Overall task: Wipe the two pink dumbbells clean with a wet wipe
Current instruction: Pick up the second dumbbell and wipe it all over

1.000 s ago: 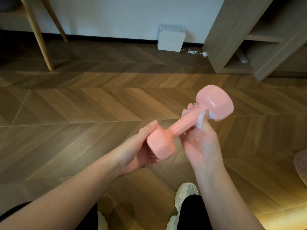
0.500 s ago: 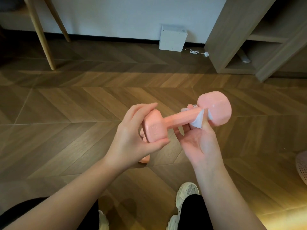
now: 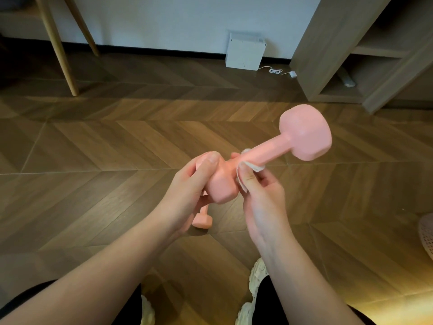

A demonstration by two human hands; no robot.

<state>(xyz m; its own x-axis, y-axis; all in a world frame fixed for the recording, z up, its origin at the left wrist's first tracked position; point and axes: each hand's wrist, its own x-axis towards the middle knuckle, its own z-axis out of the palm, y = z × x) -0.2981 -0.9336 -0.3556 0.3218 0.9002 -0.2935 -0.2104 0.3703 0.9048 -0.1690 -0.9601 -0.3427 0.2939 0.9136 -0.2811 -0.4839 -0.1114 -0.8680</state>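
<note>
A pink dumbbell [image 3: 276, 151] is held in the air above the wooden floor, its far head up and to the right. My left hand [image 3: 187, 195] grips its near head. My right hand [image 3: 260, 195] pinches a white wet wipe [image 3: 248, 166] around the handle, close to the near head. A second pink dumbbell [image 3: 202, 220] lies on the floor below my left hand, mostly hidden by it.
A white box [image 3: 244, 51] with a cord stands against the wall at the back. A wooden shelf unit [image 3: 332, 55] is at the right, wooden furniture legs [image 3: 58, 50] at the left. A pink perforated object [image 3: 427, 235] shows at the right edge. My shoes [image 3: 255, 285] are below.
My right hand slid the wipe down the handle from the far head toward the near head. My left hand shifted its grip on the near head, and the second dumbbell on the floor became visible.
</note>
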